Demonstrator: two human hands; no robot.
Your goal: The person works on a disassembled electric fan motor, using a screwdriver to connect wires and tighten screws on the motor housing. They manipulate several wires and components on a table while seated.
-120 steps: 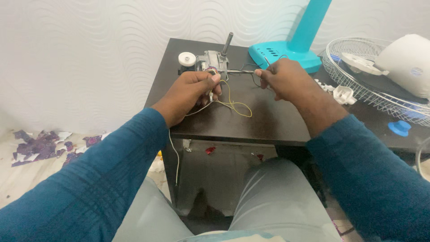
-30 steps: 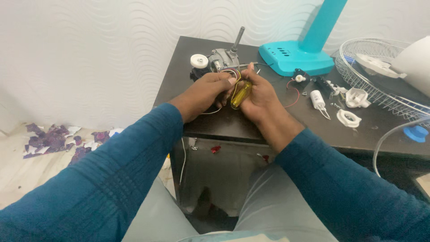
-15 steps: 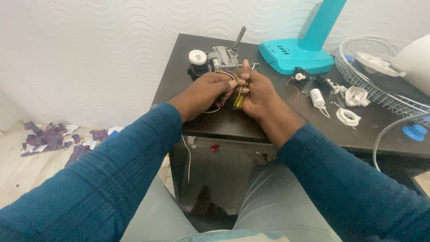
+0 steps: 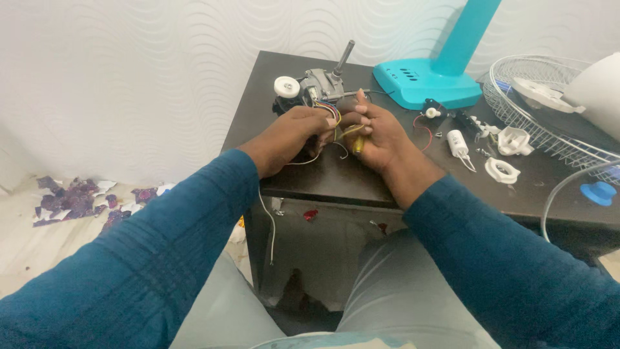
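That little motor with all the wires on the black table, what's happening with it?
A person in teal sleeves has both hands on it. The left hand grips the coloured wires coming off the small motor, and the right hand holds a yellow-handled tool against them. Behind stand a teal fan base and a wire fan guard; small white parts lie on the black table.

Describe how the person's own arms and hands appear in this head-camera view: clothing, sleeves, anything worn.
Both arms wear long teal-blue knit sleeves with a fine ribbed texture, ending at the wrists. The left hand and right hand are bare: no gloves, and no rings or watch can be made out.
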